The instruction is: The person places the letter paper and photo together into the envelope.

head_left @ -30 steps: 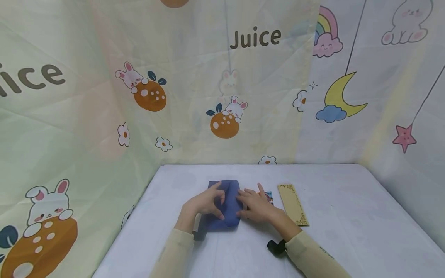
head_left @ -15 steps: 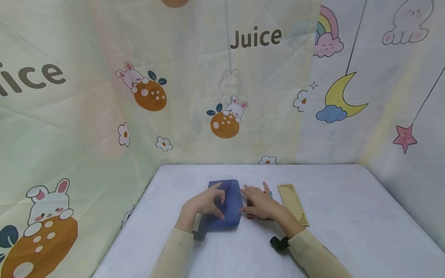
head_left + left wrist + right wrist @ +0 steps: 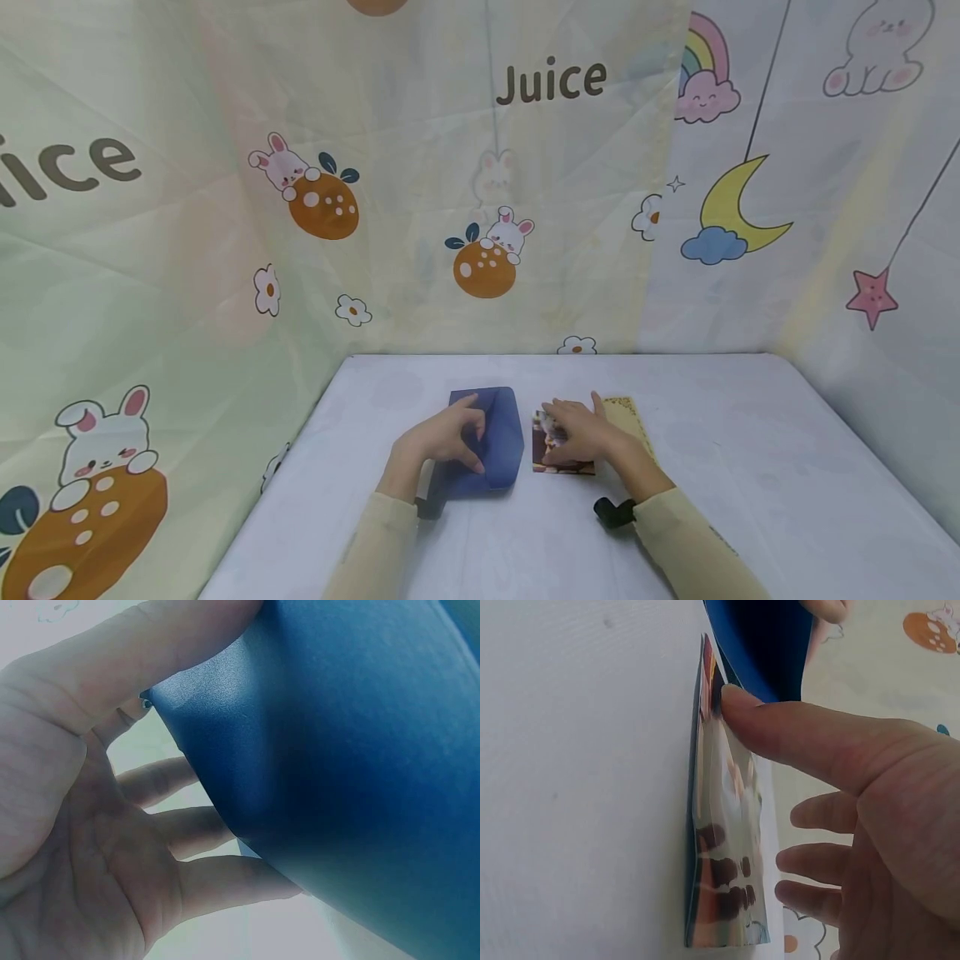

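My left hand (image 3: pixel 448 432) holds a blue paper envelope (image 3: pixel 504 442) at its left side. In the left wrist view the thumb lies over one face of the envelope (image 3: pixel 360 750) and the other fingers reach behind its edge. The envelope's mouth gapes on the right side, as the right wrist view shows. My right hand (image 3: pixel 585 433) is spread over a thin stack of printed photos (image 3: pixel 539 454) lying just right of the envelope. The thumb tip is right at the edge of the photos (image 3: pixel 731 907), with the other fingers held apart over them.
A narrow gold card (image 3: pixel 624 410) with an ornate border lies partly behind my right hand. A white cloth covers the table (image 3: pixel 720 467). Printed fabric walls (image 3: pixel 420 208) stand behind and at both sides.
My right hand has moved right, from the envelope's opening edge to over the photos, uncovering their left part and covering some of the gold card. The left hand stays on the envelope.
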Available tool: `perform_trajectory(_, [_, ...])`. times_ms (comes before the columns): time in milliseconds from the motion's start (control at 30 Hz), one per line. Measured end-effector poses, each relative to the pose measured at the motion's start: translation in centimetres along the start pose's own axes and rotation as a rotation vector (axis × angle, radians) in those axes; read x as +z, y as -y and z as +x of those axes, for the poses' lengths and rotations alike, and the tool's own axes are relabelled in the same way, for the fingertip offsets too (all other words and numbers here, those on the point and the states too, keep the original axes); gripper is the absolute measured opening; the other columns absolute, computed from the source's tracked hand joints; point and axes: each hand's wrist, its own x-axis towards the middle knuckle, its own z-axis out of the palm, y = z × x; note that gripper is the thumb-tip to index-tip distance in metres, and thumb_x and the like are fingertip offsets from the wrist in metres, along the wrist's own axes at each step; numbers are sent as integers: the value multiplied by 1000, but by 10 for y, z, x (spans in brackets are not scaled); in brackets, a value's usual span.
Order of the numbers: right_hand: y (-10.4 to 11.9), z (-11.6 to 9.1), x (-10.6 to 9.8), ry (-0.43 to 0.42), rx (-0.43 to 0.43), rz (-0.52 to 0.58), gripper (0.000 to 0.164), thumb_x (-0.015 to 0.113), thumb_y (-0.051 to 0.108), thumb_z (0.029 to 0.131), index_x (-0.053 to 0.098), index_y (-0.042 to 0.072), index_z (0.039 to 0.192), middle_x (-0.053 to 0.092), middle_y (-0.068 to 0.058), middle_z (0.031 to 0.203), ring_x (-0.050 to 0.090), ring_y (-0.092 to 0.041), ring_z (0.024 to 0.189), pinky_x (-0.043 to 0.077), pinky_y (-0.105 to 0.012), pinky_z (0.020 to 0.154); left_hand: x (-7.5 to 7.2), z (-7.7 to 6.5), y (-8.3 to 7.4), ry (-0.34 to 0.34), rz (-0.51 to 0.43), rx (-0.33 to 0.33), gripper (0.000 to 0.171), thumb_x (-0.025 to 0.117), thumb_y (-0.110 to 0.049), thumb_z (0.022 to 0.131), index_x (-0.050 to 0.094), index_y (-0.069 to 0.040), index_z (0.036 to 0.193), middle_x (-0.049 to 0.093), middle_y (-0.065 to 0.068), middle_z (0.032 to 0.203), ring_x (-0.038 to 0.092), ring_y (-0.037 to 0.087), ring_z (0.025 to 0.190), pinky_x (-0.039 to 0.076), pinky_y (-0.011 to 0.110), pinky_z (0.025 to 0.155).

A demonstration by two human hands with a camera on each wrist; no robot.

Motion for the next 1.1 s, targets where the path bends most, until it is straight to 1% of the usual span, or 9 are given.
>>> perform_trajectory(133, [-1, 0, -3, 2, 20, 9, 94, 86, 47, 80, 46, 8, 155, 46, -19, 161, 40, -38, 152, -2, -76, 121, 0, 0, 1, 1, 1, 2, 46, 99, -24, 65, 58, -24, 86, 24, 21, 171, 27, 49, 156, 32, 62, 123])
perform_trajectory(333, [-1, 0, -6, 14, 50, 2, 96, 89, 48, 76, 48, 9, 154, 52, -16, 157, 44, -37, 149, -2, -76, 121, -1, 0, 1, 1, -2, 6, 46, 99, -24, 65, 57, -24, 85, 24, 22, 171, 27, 50, 155, 32, 62, 123])
perform_trajectory(467, [-2, 0, -7, 26, 49, 7, 95, 91, 45, 76, 49, 8, 153, 56, -15, 154, 47, -38, 146, -2, -77, 121, 0, 0, 1, 3, 0, 6, 46, 99, -24, 65, 57, -24, 85, 25, 22, 171, 28, 50, 155, 32, 63, 122])
perform_trajectory(633, [-5, 0, -5, 17, 38, 23, 95, 92, 44, 74, 51, 8, 151, 60, -13, 150, 53, -37, 142, -2, -77, 121, 2, 1, 3, 5, 4, 2, 46, 98, -24, 65, 57, -25, 84, 25, 20, 171, 28, 50, 155, 32, 63, 123])
perform_trajectory(700, [-5, 0, -5, 18, 38, 22, 94, 92, 44, 74, 52, 7, 151, 60, -13, 150, 52, -37, 142, -2, -77, 121, 2, 2, 4, 6, 6, 3, 46, 98, -24, 65, 56, -25, 84, 25, 20, 171, 27, 50, 155, 32, 63, 123])
perform_trajectory(900, [-5, -2, -7, 27, 63, -24, 96, 89, 51, 75, 50, 8, 153, 52, -19, 156, 45, -45, 146, -2, -78, 120, 2, 2, 5, 8, 3, 12, 46, 98, -25, 65, 56, -25, 84, 25, 22, 171, 27, 50, 155, 31, 63, 123])
perform_trajectory(1100, [-2, -3, -8, 9, 69, -47, 95, 90, 53, 73, 54, 10, 150, 58, -17, 148, 50, -44, 139, 2, -77, 121, 2, 2, 5, 10, 2, 5, 45, 98, -25, 66, 57, -25, 84, 25, 20, 171, 26, 50, 156, 31, 63, 123])
